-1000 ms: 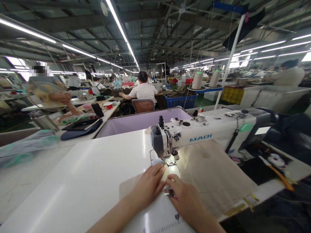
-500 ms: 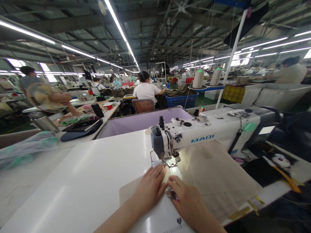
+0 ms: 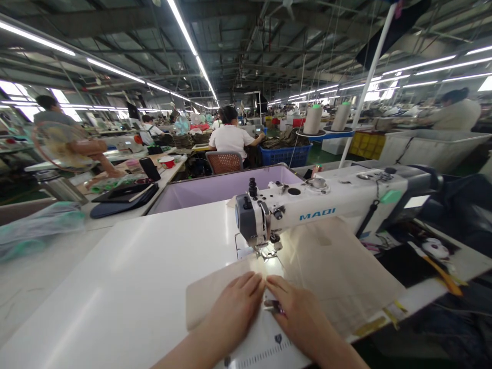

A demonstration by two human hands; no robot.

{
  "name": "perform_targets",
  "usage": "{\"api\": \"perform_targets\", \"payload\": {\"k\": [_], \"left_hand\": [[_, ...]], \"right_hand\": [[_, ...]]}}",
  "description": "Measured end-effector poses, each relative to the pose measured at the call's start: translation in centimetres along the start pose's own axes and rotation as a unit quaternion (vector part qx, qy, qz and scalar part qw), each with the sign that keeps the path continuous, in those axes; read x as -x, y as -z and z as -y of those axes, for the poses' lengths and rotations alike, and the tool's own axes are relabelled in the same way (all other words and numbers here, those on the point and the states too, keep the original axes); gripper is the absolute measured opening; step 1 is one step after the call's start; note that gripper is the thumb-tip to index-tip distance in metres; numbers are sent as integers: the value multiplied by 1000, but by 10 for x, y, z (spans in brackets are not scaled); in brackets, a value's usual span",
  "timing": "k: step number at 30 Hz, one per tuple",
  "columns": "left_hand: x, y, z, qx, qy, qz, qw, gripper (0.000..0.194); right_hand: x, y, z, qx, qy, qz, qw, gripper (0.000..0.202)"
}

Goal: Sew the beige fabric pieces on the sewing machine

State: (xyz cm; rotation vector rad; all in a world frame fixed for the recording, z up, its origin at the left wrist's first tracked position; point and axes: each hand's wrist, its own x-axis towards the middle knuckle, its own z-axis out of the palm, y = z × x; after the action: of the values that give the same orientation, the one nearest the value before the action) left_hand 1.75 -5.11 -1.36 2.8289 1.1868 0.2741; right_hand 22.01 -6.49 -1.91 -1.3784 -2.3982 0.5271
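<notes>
A beige fabric piece point(image 3: 209, 289) with rounded corners lies flat on the white table, its upper right part close to the presser foot point(image 3: 269, 252) of the sewing machine point(image 3: 326, 202). My left hand point(image 3: 236, 305) rests on this piece, fingers closed together and bent at its right edge. Fingertips almost touching the left ones, my right hand point(image 3: 300, 312) pinches at the same edge. Below the right fingers a small metal tool point(image 3: 272, 306) shows in part; its kind is hidden. To the right, a larger beige cloth point(image 3: 334, 271) spreads under the machine arm.
Behind the table stands a lilac-lined bin point(image 3: 215, 187). A co-worker in white point(image 3: 230, 138) sits beyond it, beside a blue crate point(image 3: 286, 156). Thread cones point(image 3: 313, 120) stand at the back right. A fan point(image 3: 61, 146) and a steel flask point(image 3: 59, 187) are at left.
My left hand has drawn back from the presser foot, and its fingers have bent in beside the right ones. More of the fabric piece shows. The view has shifted slightly.
</notes>
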Motion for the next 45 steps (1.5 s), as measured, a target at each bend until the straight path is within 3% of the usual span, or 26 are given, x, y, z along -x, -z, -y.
{"api": "perform_targets", "payload": {"k": [7, 13, 20, 27, 45], "left_hand": [[7, 0, -1, -8, -13, -18, 1000, 43], [-8, 6, 15, 11, 5, -30, 999, 37], [-28, 11, 38, 20, 11, -38, 999, 32], [-29, 8, 47, 15, 19, -55, 998, 32], [-28, 7, 49, 12, 9, -77, 997, 33]], "right_hand": [[-2, -3, -7, 28, 28, 9, 999, 44], [-25, 8, -5, 40, 19, 6, 999, 33], [-43, 14, -5, 44, 15, -5, 999, 35], [-32, 9, 1, 14, -5, -8, 1000, 27], [-22, -6, 3, -3, -7, -29, 1000, 37]]}}
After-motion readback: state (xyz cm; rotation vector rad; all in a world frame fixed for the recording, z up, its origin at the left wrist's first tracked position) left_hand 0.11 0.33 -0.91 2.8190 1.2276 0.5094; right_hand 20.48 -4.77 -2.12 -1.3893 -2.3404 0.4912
